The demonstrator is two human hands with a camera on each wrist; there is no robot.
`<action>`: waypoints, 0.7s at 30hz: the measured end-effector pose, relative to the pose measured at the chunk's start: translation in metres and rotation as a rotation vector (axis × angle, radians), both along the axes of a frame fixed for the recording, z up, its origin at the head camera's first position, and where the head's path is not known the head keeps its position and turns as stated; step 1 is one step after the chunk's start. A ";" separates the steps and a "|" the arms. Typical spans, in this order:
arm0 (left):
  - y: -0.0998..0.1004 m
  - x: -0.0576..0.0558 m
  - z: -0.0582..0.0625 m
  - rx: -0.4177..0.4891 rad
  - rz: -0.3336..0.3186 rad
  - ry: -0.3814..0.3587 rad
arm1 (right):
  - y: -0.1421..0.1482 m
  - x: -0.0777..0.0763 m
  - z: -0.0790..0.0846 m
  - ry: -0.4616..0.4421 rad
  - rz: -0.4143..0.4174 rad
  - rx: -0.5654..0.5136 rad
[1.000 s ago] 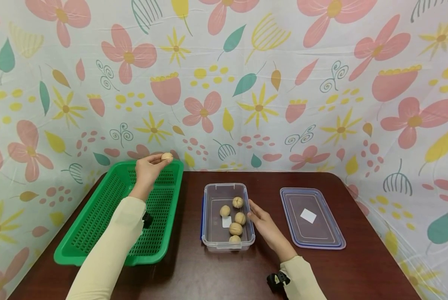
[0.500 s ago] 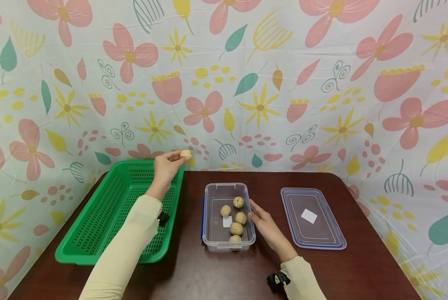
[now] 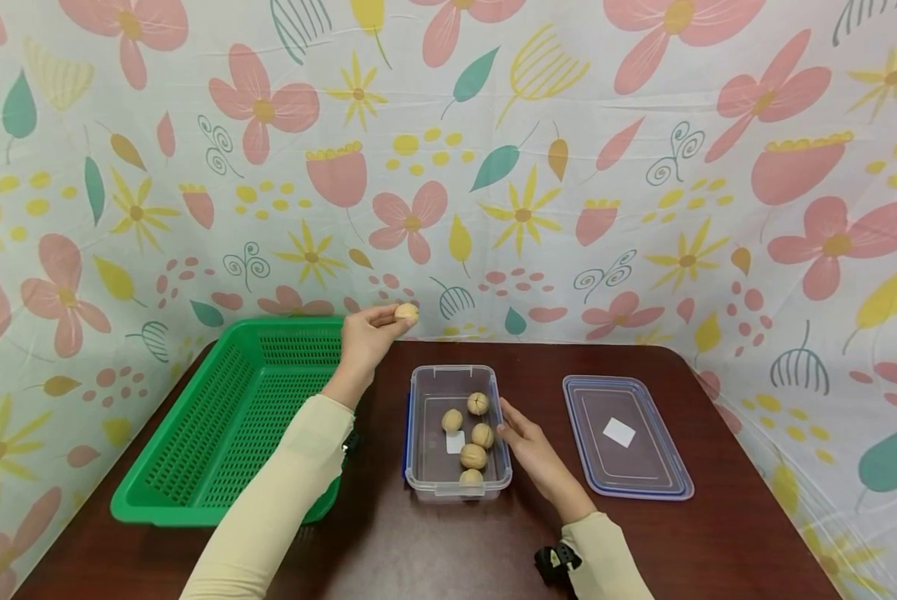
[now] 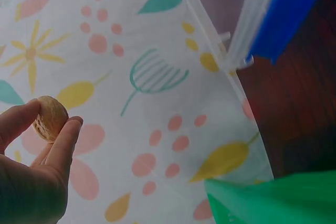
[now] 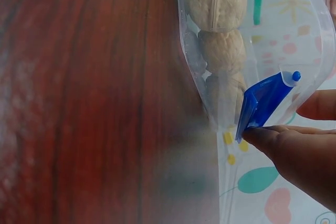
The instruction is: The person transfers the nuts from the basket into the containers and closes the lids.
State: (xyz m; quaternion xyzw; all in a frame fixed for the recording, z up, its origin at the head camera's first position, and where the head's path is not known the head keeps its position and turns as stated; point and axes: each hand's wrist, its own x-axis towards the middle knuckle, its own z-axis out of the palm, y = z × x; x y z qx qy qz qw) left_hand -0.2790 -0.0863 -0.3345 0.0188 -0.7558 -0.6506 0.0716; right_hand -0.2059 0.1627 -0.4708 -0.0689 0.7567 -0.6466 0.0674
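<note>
My left hand (image 3: 368,340) pinches a walnut (image 3: 407,312) between thumb and fingers, above the table's back edge between the green basket and the clear box. The left wrist view shows the pale walnut (image 4: 51,118) at the fingertips. The clear plastic box (image 3: 428,468) stands lidless on the table with several walnuts (image 3: 473,456) inside, mostly along its right side. Against the box's right wall rests my right hand (image 3: 533,454), its fingers extended. In the right wrist view, a fingertip of that hand touches the box's blue locking flap (image 5: 265,100).
A green perforated basket (image 3: 178,417) stands on the left of the dark wooden table (image 3: 418,550). The clear lid (image 3: 628,450) with a white square label lies flat on the right. A flower-patterned cloth (image 3: 448,167) hangs behind the table.
My left hand has carried the walnut rightward, from over the basket's back edge toward the clear box. The right hand stays at the box's side.
</note>
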 end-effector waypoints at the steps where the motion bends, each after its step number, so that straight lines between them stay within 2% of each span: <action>1: 0.003 0.001 -0.001 0.003 -0.005 0.001 | 0.000 0.000 0.000 0.001 0.002 0.001; 10: 0.027 0.011 -0.015 0.014 -0.042 -0.006 | -0.001 0.001 0.001 0.005 -0.004 0.002; 18: 0.044 0.019 -0.040 -0.060 -0.013 -0.004 | 0.000 0.001 0.001 0.004 -0.003 0.006; 21: 0.050 0.021 -0.051 -0.053 -0.005 -0.007 | 0.000 0.001 0.000 -0.002 -0.003 0.006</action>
